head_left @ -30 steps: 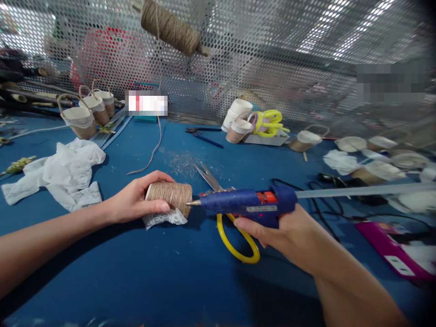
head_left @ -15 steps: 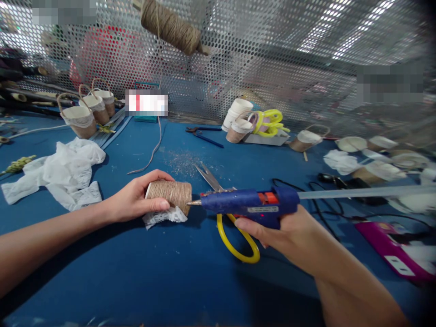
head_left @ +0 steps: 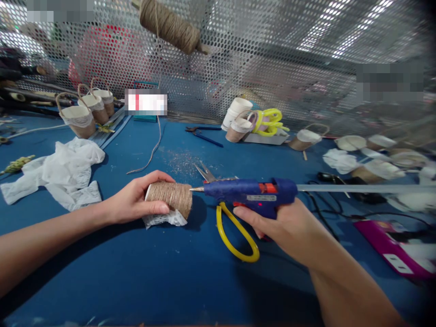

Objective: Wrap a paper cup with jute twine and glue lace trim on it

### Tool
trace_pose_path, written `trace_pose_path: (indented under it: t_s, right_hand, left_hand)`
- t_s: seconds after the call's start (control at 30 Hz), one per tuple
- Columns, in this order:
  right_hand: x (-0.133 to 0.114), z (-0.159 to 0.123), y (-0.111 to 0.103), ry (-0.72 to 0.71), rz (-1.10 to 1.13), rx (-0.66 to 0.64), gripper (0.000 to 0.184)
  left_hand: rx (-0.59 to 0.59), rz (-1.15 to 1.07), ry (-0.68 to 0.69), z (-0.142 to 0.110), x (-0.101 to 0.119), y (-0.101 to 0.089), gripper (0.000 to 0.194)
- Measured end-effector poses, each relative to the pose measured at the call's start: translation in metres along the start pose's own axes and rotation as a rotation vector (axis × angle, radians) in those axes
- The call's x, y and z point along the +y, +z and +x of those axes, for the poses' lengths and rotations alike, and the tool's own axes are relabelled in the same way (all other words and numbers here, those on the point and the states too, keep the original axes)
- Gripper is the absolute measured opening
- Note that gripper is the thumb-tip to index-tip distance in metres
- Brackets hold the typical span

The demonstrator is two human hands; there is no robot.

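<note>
My left hand [head_left: 145, 200] is closed around a small twine-wrapped cup [head_left: 175, 196] lying on its side, its base toward the right. A strip of white lace [head_left: 166, 219] hangs along the cup's lower side. My right hand [head_left: 275, 222] grips a blue hot glue gun [head_left: 235, 193], from whose back a long clear glue stick [head_left: 354, 188] sticks out. The metal nozzle is at the upper corner of the cup's base; whether it touches I cannot tell. Under the gun lie yellow-handled scissors [head_left: 238, 250], partly hidden, with their blades apart.
White lace fabric [head_left: 68, 168] lies at left, near several handled cups [head_left: 80, 120]. Pliers [head_left: 204, 135], white cups [head_left: 236, 111] and a yellow coil [head_left: 269, 121] are at the back. A twine spool [head_left: 170, 27] hangs on the mesh. Cables and a magenta box [head_left: 388, 247] are at right.
The glue gun has risen, bringing its nozzle from the middle of the cup's base edge to its upper corner. My left hand and the cup have hardly moved.
</note>
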State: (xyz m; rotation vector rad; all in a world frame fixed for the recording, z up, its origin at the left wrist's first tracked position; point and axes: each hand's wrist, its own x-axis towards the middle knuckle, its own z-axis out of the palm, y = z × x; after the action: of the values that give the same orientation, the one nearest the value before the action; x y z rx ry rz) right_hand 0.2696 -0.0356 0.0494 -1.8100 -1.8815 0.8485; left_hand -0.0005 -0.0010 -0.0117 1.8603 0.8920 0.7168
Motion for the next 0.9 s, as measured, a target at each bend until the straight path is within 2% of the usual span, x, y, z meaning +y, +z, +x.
trace_pose_path:
  t_s: [0.27, 0.47, 0.67, 0.9]
  right_hand:
    - [0.0016, -0.0049, -0.0016, -0.015, -0.051, 0.0, 0.042]
    - [0.0029, -0.0061, -0.0004, -0.034, 0.026, -0.04, 0.025]
    - [-0.0023, -0.0053, -0.0007, 0.024, -0.015, 0.016, 0.038]
    - [-0.0027, -0.0025, 0.0002, 0.013, 0.012, 0.031, 0.038]
  left_hand:
    - [0.037, -0.02, -0.038, 0.0017, -0.0029, -0.0001, 0.056]
    - [0.05, -0.038, -0.061, 0.002, -0.0029, -0.0001, 0.056]
    - [0.037, -0.018, -0.054, 0.0019, -0.0025, -0.0006, 0.055]
    - [0.014, -0.007, -0.018, 0.0005, 0.0003, -0.0001, 0.053]
